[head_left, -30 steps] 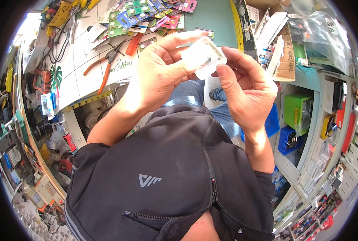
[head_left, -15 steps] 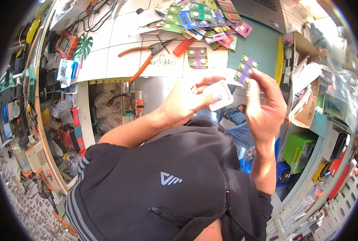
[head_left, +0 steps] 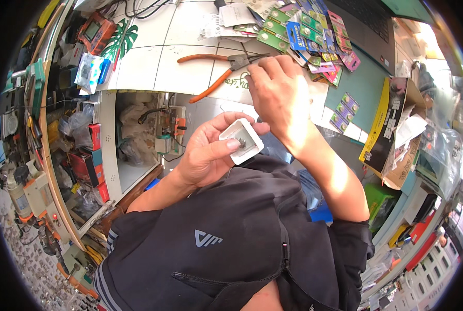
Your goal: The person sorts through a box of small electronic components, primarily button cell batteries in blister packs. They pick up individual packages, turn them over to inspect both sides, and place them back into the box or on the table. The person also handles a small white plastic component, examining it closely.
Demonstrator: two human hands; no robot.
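Left hand (head_left: 208, 155) pinching small white box (head_left: 242, 141), right hand (head_left: 278, 93) above, fingers seemingly curled

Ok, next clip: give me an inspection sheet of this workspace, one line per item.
Surface: white worktop, crowded toward its far right side.
Job's things: small white square device with a round metal part in its open face, held above the lap.
Clutter: orange-handled pliers on the worktop; coloured blister cards of button cells fanned out beyond them; open cardboard box at right.
Grippers: left hand grips the white device, thumb on its face; right hand is raised near the pliers, and what it holds cannot be told.
Cables: black cables at the worktop's far edge.
Surroundings: shelves of packaged parts at left; drawer cabinets at lower right.
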